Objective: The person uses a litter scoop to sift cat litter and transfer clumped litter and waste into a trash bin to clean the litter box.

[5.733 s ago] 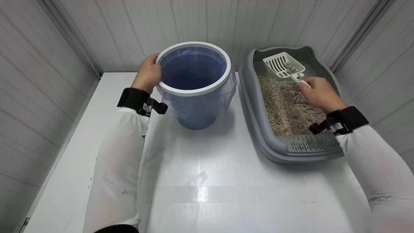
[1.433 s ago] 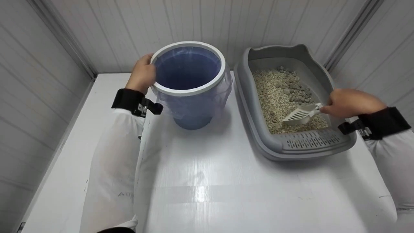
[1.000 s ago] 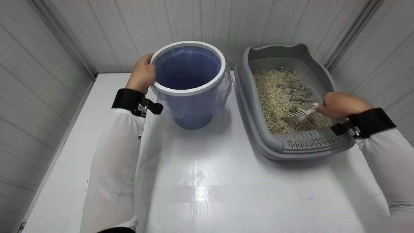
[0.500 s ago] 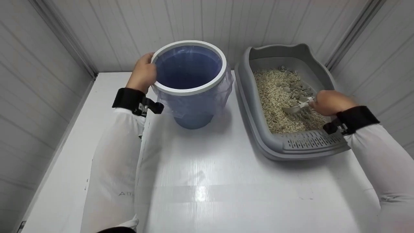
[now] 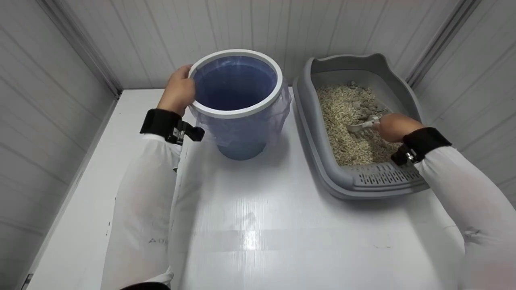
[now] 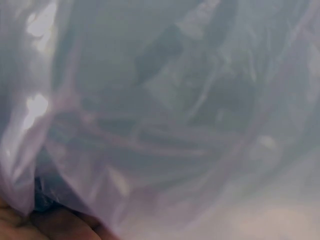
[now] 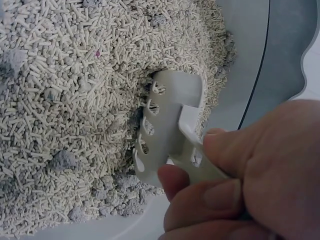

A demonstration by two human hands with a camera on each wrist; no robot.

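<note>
On the left, the person's left hand (image 5: 179, 90) curls its fingers over the white rim of the blue bin (image 5: 238, 112) and holds it steady. A thin plastic bag (image 6: 160, 120) lines the bin. To the right sits the grey litter box (image 5: 318, 133), just beside the bin. The right hand (image 5: 393, 127) pinches the handle of the white scoop (image 7: 167, 132) with thumb and fingers. The scoop's front is dug into the litter (image 7: 65, 100), near some grey clumps (image 7: 62, 160). This looks like the digging step. The next move probably needs a slow lift, keeping the scoop flat so the clumps stay on while loose bits fall through.
</note>
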